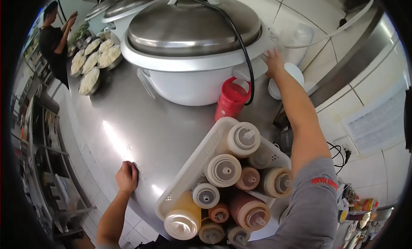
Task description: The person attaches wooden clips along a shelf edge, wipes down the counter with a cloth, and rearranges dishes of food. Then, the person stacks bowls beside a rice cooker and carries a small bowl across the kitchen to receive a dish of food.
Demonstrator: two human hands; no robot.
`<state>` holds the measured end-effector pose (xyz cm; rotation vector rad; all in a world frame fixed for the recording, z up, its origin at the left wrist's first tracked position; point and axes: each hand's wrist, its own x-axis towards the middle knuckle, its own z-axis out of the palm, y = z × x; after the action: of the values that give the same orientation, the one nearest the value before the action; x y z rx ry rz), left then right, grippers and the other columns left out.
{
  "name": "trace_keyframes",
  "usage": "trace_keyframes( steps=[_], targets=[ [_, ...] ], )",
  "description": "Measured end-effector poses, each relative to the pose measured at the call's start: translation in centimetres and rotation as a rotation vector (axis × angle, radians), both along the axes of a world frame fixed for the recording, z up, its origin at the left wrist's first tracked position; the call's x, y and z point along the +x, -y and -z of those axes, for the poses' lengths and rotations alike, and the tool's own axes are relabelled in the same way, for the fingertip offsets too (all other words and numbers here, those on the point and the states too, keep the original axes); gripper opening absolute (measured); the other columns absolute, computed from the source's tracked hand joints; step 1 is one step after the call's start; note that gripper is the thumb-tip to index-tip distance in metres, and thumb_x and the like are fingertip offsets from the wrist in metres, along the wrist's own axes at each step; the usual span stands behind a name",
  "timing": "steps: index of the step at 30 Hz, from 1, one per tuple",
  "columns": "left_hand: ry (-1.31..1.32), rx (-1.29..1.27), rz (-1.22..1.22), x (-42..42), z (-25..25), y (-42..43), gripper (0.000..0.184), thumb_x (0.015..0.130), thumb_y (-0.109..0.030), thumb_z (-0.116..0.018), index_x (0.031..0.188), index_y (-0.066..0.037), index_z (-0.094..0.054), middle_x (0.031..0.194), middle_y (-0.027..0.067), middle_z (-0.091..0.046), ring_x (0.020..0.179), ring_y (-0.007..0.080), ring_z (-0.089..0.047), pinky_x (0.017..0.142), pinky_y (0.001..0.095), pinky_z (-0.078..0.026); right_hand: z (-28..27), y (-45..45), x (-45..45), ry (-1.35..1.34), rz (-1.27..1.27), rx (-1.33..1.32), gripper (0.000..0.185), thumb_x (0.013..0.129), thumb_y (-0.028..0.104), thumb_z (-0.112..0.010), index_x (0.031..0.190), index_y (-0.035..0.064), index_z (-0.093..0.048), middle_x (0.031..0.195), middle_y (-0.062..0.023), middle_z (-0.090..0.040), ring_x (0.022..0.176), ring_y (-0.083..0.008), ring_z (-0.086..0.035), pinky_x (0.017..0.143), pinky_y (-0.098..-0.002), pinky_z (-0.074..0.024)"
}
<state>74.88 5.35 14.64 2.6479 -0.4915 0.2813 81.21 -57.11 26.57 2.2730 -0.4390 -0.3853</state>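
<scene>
My right hand (274,64) reaches past the side handle of a large white rice cooker (184,79) with a steel lid; its fingers are apart, beside stacked white bowls (286,79) and a clear plastic container (300,40). On the steel table's (141,120) left edge rests my left hand (127,176), its fingers curled; whether it holds anything is hidden. A red cup (233,96) stands in front of the cooker. Near my body, a white basket (189,167) holds several squeeze bottles with pale, yellow and reddish sauces.
Several metal bowls of rice (90,80) stand at the table's far left. Beyond them is another person (53,40) in dark clothes. Shelving (47,141) runs along the left. A black cable (242,43) hangs over the cooker. The tiled wall is at the right.
</scene>
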Motion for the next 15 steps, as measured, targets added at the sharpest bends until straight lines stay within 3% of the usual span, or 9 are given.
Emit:
trace_keyframes(
  steps=[2,7,10,15],
  targets=[
    [-0.028,0.003,-0.003,-0.2,0.0,0.1,0.006,0.080,-0.012,-0.052,0.082,-0.008,-0.048,0.063,0.0098,-0.056,0.056,0.0286,-0.055,0.052,0.0357,-0.042,-0.2,-0.3,-0.7,-0.026,0.101,-0.040,0.057,0.077,0.045,-0.045,0.126,0.0164,-0.045,0.136,-0.0083,-0.034,0.131,-0.0261,-0.019,0.106,-0.0486,-0.0026],
    [-0.016,0.011,0.014,0.0,-0.3,0.4,0.006,0.079,-0.011,-0.051,0.082,-0.007,-0.048,0.062,0.0096,-0.055,0.055,0.0280,-0.055,0.051,0.0355,-0.042,-1.8,-1.0,-0.7,-0.072,0.456,-0.071,0.087,0.070,0.076,-0.033,0.132,0.0152,-0.036,0.135,-0.0089,-0.035,0.131,-0.0300,-0.016,0.102,-0.0569,-0.0030],
    [-0.032,0.032,0.011,-0.2,-0.2,-0.1,0.006,0.079,-0.011,-0.051,0.082,-0.007,-0.047,0.061,0.0095,-0.055,0.054,0.0280,-0.055,0.050,0.0356,-0.042,0.0,0.8,0.0,-0.002,0.542,-0.012,0.085,0.069,0.076,-0.035,0.132,0.0180,-0.036,0.134,-0.0093,-0.038,0.126,-0.0366,-0.027,0.100,-0.0604,-0.0052],
    [-0.077,-0.018,0.009,-0.2,-0.4,0.2,0.005,0.080,-0.010,-0.049,0.083,-0.007,-0.047,0.057,0.0117,-0.051,0.053,0.0314,-0.053,0.050,0.0383,-0.040,-2.8,-1.6,-1.1,0.033,0.436,0.102,0.077,0.070,0.071,-0.041,0.126,0.0182,-0.045,0.128,-0.0078,-0.044,0.120,-0.0355,-0.036,0.099,-0.0613,-0.0085]
  ],
)
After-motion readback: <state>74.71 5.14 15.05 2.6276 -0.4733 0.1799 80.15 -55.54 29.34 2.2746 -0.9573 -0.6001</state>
